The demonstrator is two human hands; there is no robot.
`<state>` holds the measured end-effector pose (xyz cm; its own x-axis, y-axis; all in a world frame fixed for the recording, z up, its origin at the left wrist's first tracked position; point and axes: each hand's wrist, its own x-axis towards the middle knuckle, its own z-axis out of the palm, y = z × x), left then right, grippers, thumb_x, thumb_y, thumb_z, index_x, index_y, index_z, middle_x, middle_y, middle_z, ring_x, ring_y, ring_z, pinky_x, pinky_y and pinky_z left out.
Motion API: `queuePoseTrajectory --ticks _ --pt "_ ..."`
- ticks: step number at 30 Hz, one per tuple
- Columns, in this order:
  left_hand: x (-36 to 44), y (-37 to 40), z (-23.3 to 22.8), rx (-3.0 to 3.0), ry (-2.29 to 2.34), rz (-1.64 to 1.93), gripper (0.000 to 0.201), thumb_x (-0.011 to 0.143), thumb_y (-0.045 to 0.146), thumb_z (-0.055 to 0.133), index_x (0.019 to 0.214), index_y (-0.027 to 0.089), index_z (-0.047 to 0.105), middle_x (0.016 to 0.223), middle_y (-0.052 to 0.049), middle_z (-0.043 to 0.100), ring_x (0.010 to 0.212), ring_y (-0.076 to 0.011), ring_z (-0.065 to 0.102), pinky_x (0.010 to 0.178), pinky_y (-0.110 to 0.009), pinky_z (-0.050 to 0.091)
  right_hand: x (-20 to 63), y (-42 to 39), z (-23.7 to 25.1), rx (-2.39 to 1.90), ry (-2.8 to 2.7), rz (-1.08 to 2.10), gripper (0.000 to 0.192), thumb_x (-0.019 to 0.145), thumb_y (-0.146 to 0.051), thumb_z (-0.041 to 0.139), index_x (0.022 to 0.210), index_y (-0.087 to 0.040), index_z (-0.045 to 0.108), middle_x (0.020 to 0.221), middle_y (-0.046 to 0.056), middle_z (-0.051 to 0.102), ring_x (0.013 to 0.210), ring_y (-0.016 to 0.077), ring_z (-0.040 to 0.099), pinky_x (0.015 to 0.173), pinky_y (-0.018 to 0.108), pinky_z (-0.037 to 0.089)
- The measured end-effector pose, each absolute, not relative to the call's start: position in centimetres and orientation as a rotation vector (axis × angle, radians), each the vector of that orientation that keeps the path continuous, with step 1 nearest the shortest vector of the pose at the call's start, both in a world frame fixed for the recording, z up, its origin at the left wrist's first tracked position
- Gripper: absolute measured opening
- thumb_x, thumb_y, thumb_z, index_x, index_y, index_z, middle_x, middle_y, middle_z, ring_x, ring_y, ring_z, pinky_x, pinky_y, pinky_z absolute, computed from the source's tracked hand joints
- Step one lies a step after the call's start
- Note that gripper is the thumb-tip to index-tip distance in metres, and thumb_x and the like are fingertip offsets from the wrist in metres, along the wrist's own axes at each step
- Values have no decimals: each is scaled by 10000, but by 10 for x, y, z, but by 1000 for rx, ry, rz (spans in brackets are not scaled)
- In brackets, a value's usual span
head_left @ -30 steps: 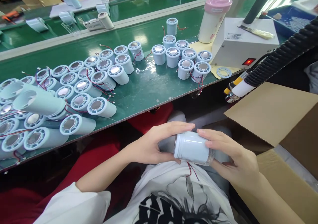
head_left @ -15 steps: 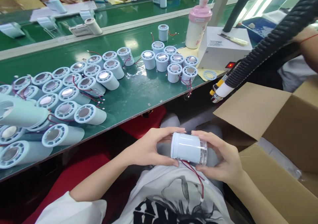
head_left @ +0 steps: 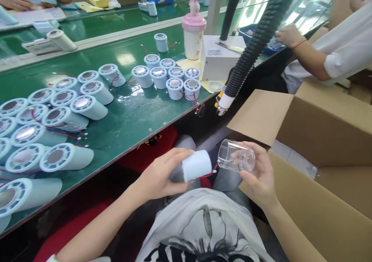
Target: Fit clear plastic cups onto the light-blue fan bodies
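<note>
- Since the earlier frame, we had drawn the clear cup (head_left: 232, 155) off the pale-blue cylinder (head_left: 199, 165).
- Our left hand (head_left: 165, 173) gripped the pale-blue cylinder between us and the green table (head_left: 130, 116), red wires (head_left: 207, 174) trailing from it.
- Our right hand (head_left: 260, 173) held the clear cup just beside it, near the open carton (head_left: 325, 134).

I wear a white T-shirt (head_left: 186, 204) with a grey, ink-like drawing (head_left: 207, 221) on its front and bold black lettering (head_left: 159, 254), partly cut off, beneath. My sleeve (head_left: 99, 259) is white, my trousers (head_left: 226, 180) grey; my left hand (head_left: 162, 173) and right hand (head_left: 261, 173) are bare.
</note>
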<state>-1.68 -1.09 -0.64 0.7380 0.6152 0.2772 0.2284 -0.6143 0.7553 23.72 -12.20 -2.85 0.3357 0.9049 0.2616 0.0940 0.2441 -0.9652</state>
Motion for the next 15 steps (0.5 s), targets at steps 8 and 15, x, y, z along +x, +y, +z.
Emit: queuePoseTrajectory --ticks 8,15 --pt "-1 7 -25 845 1101 593 336 574 410 668 791 153 663 681 -22 651 568 -160 568 477 -222 444 260 -147 13 -1260 -1545 51 669 714 -4 683 1293 -310 545 1278 89 613 1144 304 602 904 510 544" --pt "36 14 -37 709 1008 410 238 611 337 695 767 158 681 819 -16 717 740 -175 651 614 -196 533 285 -242 -25 -1787 -1207 -361 533 729 -207 733 1222 -284 543 1222 104 639 1121 339 644 893 548 556"
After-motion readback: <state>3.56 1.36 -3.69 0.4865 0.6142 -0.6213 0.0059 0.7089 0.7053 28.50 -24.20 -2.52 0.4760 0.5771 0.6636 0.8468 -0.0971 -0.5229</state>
